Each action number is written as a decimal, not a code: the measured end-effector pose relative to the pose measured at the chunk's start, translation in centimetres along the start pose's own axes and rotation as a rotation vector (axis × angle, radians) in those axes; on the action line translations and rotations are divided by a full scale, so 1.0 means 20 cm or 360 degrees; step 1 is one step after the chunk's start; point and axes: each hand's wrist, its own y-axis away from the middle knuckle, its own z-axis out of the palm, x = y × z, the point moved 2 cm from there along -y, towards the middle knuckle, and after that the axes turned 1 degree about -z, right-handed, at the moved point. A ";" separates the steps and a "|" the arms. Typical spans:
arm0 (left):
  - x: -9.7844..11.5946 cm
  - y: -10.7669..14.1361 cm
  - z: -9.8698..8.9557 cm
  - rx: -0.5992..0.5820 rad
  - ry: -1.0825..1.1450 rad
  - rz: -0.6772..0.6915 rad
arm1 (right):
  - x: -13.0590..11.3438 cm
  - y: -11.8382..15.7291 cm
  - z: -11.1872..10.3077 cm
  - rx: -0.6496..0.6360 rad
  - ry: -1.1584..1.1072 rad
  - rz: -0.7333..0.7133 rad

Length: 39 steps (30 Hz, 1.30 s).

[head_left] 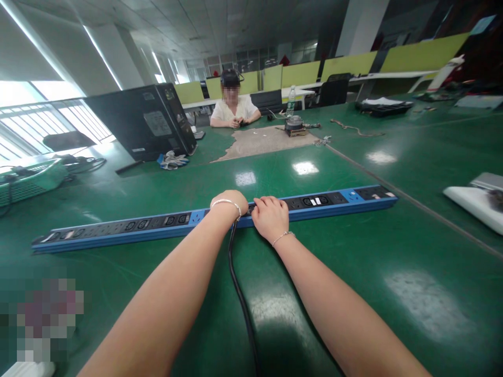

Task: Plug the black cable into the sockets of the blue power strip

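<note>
A long blue-and-black power strip (pixel 334 207) lies across the green table, its row of sockets facing up. My left hand (pixel 229 201) is closed over the middle of the strip. A black cable (pixel 240 293) runs up from the near side to that hand, and its end is hidden under the fingers. Beside it, nearly touching, my right hand (pixel 271 215) lies on the strip with its fingers bent over the top and pressed together. The sockets between and under both hands are mostly covered.
The green table (pixel 188 303) carries a black computer case (pixel 157 123), gloves (pixel 173 160), a green basket (pixel 35 180), a round device (pixel 294 123), a bottle (pixel 291 102) and a white object (pixel 477 201). A person (pixel 236 107) sits opposite, hands together.
</note>
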 end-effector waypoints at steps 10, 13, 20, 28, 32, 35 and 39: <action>-0.03 0.09 0.04 -0.0004 0.0137 -0.0231 | 0.00 0.00 0.00 -0.0016 0.0014 -0.0007; -0.01 0.10 0.05 0.0012 0.0141 -0.0241 | 0.00 0.00 0.01 -0.0007 0.0010 -0.0007; 0.04 0.14 0.09 0.0115 0.0164 -0.0280 | 0.01 0.00 0.01 -0.0005 -0.0030 -0.0006; -0.17 0.14 0.08 -0.0033 0.0364 -0.0002 | -0.05 -0.01 -0.06 -0.0102 -0.0283 -0.0071; -0.33 0.17 0.17 0.0481 0.0273 0.0101 | -0.18 -0.01 -0.08 -0.0214 -0.0332 -0.0050; -0.36 0.17 0.27 0.0557 0.0153 0.0385 | -0.28 -0.03 -0.10 -0.0291 -0.0147 0.0014; -0.36 0.16 0.30 0.0533 0.0110 0.0396 | -0.39 -0.09 -0.12 -0.0541 0.0130 -0.0033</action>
